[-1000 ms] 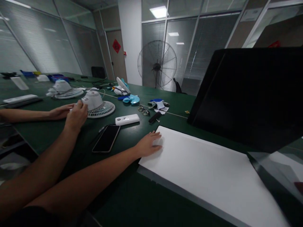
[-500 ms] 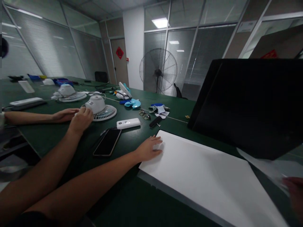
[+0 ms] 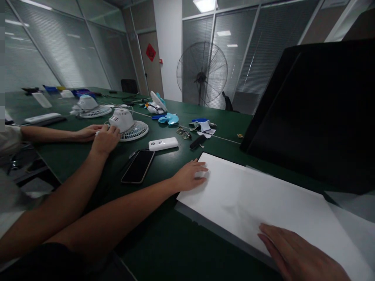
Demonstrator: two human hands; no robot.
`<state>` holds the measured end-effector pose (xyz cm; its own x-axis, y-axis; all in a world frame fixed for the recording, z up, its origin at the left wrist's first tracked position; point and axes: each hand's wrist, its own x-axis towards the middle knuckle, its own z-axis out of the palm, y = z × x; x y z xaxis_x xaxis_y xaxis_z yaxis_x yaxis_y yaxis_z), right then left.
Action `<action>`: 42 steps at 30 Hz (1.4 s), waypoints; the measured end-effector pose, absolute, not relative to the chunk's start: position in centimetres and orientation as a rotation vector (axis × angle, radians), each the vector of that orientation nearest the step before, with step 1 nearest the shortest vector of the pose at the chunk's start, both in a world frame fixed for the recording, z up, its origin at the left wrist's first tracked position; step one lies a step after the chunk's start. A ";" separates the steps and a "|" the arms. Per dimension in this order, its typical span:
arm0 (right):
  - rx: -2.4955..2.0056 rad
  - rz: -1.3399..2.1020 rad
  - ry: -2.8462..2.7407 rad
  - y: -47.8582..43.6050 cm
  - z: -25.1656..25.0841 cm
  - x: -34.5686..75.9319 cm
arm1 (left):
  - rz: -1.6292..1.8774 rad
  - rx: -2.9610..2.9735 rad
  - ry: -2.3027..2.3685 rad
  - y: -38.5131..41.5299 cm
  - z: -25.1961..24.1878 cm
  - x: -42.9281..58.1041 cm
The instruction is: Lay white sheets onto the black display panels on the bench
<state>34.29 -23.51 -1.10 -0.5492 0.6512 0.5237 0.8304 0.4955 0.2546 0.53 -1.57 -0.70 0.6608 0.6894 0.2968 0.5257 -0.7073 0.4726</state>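
A large white sheet lies over a flat, dark-edged slab in front of me, with a greyish strip along its near side. My left hand rests on its left end, thumb and fingers apart. At the lower right my right hand lies flat on or just above the near part of the sheet, fingers stretched out and nothing seen in them. A thin pale sheet reaches past the slab's right end, touched by neither hand.
A black monitor stands behind the slab. Left of it lie a phone, a white power bank, glasses and a black tool. A co-worker's hands work at a small white fan.
My right hand has let go of the thin pale sheet at the far right and moved left over the white surface. My left hand stays at the left end. The view has tilted slightly.
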 end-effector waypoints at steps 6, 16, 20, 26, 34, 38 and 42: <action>-1.150 -0.851 -2.483 -23.2 0.0 31.0 | 0.607 2.504 0.996 -1.8 -0.4 0.5; -1.045 -0.751 -2.632 -23.1 -0.6 30.1 | 0.523 2.488 1.014 -1.9 -0.1 0.4; -1.034 -0.678 -2.665 -23.4 -0.1 28.9 | 0.412 2.522 1.036 -1.9 -0.1 0.6; -1.214 -0.526 -2.622 -24.3 0.9 29.1 | 0.465 2.499 1.004 -1.6 -0.5 0.5; -1.448 -0.598 -2.512 -23.9 -0.4 31.2 | 0.490 2.487 1.047 -1.6 -0.4 0.7; -1.441 -0.614 -2.530 -23.7 -0.6 31.4 | 0.534 2.445 0.993 -1.5 -0.3 0.2; -1.489 -0.629 -2.529 -23.6 -0.4 31.5 | 0.522 2.424 0.926 -1.4 -0.1 -0.3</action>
<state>31.49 -23.60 -0.43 -0.5003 0.8029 0.3241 0.8612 0.4227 0.2822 -0.32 -1.41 -0.12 0.6969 0.6959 0.1735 0.5087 -0.6501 0.5645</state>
